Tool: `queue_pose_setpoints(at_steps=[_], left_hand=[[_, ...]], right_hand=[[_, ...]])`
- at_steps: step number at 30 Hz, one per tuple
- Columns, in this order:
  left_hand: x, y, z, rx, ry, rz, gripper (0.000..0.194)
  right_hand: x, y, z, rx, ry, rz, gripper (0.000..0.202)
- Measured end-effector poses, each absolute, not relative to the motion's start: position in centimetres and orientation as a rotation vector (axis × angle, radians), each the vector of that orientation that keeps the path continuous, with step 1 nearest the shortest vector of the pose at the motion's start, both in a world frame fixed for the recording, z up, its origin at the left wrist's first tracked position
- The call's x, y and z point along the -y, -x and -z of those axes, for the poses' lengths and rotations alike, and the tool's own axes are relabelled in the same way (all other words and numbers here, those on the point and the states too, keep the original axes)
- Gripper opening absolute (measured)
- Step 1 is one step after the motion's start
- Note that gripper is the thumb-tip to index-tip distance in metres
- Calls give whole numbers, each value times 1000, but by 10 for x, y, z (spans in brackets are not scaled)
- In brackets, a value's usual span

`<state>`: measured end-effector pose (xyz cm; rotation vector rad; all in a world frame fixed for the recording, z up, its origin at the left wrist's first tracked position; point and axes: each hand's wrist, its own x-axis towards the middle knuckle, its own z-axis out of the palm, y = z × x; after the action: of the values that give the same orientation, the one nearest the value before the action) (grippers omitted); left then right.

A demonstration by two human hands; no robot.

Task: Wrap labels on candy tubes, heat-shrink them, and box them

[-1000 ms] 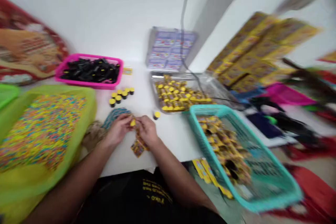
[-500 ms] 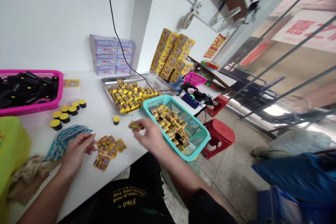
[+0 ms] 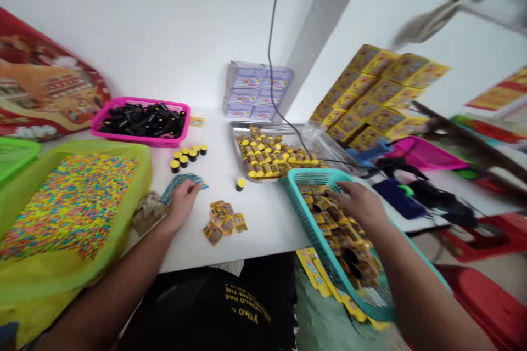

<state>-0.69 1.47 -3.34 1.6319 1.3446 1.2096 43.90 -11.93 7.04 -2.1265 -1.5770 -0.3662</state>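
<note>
My right hand is over the teal basket, its fingertips at the wrapped yellow-and-brown pieces inside; its fingers are apart and I see nothing held. My left hand rests by the blue-and-white cloth, fingers drawn together; whatever is between them is too small to make out. Small printed cards lie loosely piled on the white table between my hands. A lone black pot with a yellow lid stands behind the cards. Several similar pots are grouped farther left.
A metal tray holds yellow-lidded pieces. Black containers fill a pink basket. Colourful bits lie in a yellow-lined bin at left. Purple boxes and yellow boxes are stacked behind. A cable hangs over the tray.
The view has swung left. My right hand has moved from the table to over the teal basket, and the small wrapped piece it held is no longer seen in it.
</note>
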Motion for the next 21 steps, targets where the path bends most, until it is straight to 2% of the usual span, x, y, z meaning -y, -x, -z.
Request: queue_pose_setpoints(at_steps=[2, 4, 7, 10, 15, 21], left_hand=[[-20, 13, 34, -1493, -1756, -1270, 23], [-24, 19, 31, -1659, -1918, -1191, 17], [-29, 28, 22, -1821, -2186, -803, 16], [-25, 28, 13, -1889, -2287, -520, 19], [6, -6, 9, -1561, -2441, -616, 24], [5, -42, 21, -1421, -2271, -499, 14]], right_hand=[[133, -407, -74, 1666, 2004, 315, 41], [151, -360, -76, 1747, 1810, 280, 33], [170, -286, -62, 1869, 1566, 123, 21], [165, -243, -24, 1872, 1614, -68, 19], [134, -232, 39, 1567, 1748, -342, 28], [121, -231, 53, 1479, 1812, -358, 30]])
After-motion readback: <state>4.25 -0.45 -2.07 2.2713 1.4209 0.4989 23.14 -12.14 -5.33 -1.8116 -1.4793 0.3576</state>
